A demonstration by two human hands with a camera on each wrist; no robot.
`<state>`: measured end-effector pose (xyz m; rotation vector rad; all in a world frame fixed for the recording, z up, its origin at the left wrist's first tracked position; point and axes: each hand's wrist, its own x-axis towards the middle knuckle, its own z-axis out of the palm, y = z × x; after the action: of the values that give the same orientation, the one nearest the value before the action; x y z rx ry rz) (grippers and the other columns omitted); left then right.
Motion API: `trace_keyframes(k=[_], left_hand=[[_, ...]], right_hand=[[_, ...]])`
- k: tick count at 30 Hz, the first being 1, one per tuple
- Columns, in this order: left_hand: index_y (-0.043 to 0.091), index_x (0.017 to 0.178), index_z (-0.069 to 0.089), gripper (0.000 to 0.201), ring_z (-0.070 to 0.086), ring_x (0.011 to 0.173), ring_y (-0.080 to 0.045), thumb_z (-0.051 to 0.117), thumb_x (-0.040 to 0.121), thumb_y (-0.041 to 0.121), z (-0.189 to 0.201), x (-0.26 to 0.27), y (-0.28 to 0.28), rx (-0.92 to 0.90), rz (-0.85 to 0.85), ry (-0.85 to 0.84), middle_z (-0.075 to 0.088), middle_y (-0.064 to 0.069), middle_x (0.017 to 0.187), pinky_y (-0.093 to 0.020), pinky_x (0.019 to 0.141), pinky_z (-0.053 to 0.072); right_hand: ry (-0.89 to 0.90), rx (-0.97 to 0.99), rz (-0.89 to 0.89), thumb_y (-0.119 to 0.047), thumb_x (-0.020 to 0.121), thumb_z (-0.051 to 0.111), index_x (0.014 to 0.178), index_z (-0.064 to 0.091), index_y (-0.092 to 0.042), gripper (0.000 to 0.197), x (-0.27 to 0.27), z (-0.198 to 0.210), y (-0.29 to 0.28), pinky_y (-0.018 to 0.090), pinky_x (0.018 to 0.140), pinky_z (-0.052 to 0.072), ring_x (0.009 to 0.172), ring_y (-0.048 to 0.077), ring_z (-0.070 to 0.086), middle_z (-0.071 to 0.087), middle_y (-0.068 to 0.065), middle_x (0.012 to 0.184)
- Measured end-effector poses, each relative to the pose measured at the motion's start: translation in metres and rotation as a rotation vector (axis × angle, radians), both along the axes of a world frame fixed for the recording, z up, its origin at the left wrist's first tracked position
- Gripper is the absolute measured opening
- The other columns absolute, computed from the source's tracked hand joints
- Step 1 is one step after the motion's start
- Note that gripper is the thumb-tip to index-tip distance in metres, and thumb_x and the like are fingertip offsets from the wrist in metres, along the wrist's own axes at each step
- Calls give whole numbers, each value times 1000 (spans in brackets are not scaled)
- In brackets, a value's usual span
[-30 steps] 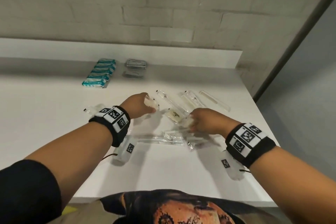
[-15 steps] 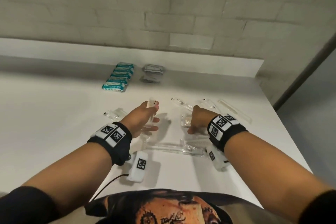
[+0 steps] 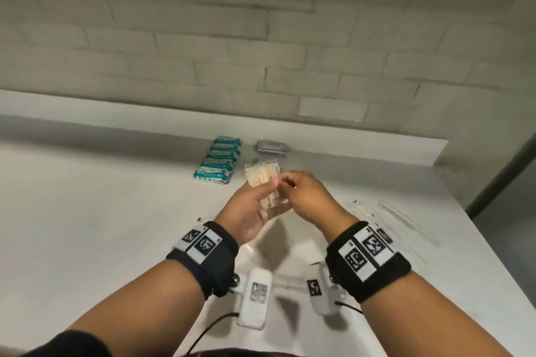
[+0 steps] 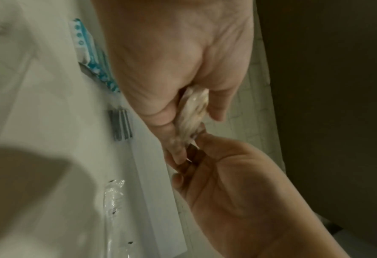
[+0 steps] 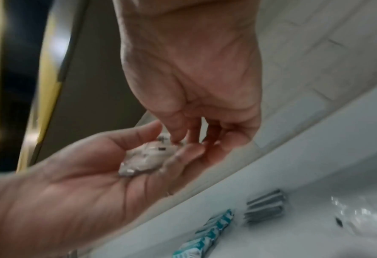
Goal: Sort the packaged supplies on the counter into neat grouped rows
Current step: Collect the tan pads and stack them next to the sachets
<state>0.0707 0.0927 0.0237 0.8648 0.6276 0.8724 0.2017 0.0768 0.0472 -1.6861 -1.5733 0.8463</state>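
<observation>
Clear packets [image 3: 265,185] with pale cream-coloured strips inside are up in the air over the counter [image 3: 87,226], a small stack of them held between both hands. The left hand [image 3: 249,211] is palm-up with thumb and fingers curled round the stack. The right hand [image 3: 307,197] comes in from the other side, fingertips pinching the stack's edge.

Further back near the wall, the teal-and-white packs [image 3: 217,161] sit in a tidy row, edges touching. Just right of them is a small pile of grey foil packs [image 3: 271,148].

Off to the right, long clear wrapped pieces [image 3: 397,216] lie on the counter; too blurry to say what's in them. Another clear wrapper [image 4: 114,197] shows in the left wrist view.
</observation>
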Motion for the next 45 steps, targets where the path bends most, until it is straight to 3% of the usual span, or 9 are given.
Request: trace_keyframes(k=[4, 14, 18, 21, 24, 27, 33, 38, 45], left_hand=[[3, 123, 60, 33, 68, 98, -27, 60, 90, 9, 0, -13, 5, -11, 60, -19, 67, -18, 113, -34, 75, 59], [14, 110, 68, 36, 63, 84, -14, 69, 79, 32, -1, -12, 7, -60, 70, -40, 69, -4, 98, -22, 58, 52], [11, 115, 65, 50, 61, 66, -14, 58, 88, 51, -1, -14, 9, -213, 57, -26, 66, -11, 94, -21, 50, 52], [10, 105, 66, 22, 62, 64, -14, 68, 86, 22, 1, -18, 11, -165, 19, -3, 68, -7, 87, -22, 55, 50], [10, 107, 63, 26, 66, 71, -18, 66, 83, 0, 4, -18, 13, 9, 94, 91, 69, -6, 85, -27, 63, 48], [12, 110, 61, 33, 66, 78, -19, 68, 81, -3, 7, -16, 10, 152, 142, 214, 69, -4, 89, -26, 63, 49], [8, 117, 59, 48, 64, 81, -18, 75, 73, 0, 5, -15, 7, 265, 109, 336, 68, -6, 93, -29, 66, 49], [10, 118, 57, 38, 63, 83, -15, 71, 82, 6, 1, -23, 5, 175, 122, 268, 66, -4, 98, -26, 67, 53], [-4, 117, 53, 25, 67, 95, -34, 46, 93, -1, -6, -40, 8, -143, 190, -54, 62, -16, 106, -38, 81, 58]], right_hand=[[291, 108, -65, -9, 90, 63, 96, 67, -14, 9, 2, 6, -7, 5, 53, 41, 58, -3, 58, 65, -3, 77], [552, 133, -146, -5, 79, 74, 71, 60, -12, 17, 6, 9, -17, 19, 54, 40, 51, 8, 52, 61, -1, 62], [182, 435, -98, -1, 76, 75, 66, 61, -21, 26, 16, 11, -13, 13, 69, 41, 67, -1, 50, 52, -9, 74], [-349, 526, 121, -7, 77, 74, 74, 72, -24, 18, 26, 5, -10, 24, 88, 40, 95, 7, 50, 49, -22, 89], [-112, 367, 132, -2, 88, 64, 90, 76, -19, 21, 30, 8, -13, 11, 88, 42, 102, 4, 54, 55, -18, 108], [223, 215, 10, -8, 89, 64, 105, 68, -21, 21, 29, 22, -10, 13, 68, 48, 80, 9, 59, 64, -6, 95], [34, 14, 88, -9, 79, 75, 71, 68, -16, 13, 26, 38, -3, 27, 57, 41, 59, 11, 52, 62, 2, 66], [-340, 29, 47, -16, 85, 67, 70, 60, -20, 18, 34, 36, 7, 20, 52, 40, 58, 9, 52, 61, -3, 68], [-398, -171, 159, -9, 88, 63, 75, 60, -20, 17, 39, 4, 22, 27, 66, 47, 66, 13, 55, 63, 1, 81]])
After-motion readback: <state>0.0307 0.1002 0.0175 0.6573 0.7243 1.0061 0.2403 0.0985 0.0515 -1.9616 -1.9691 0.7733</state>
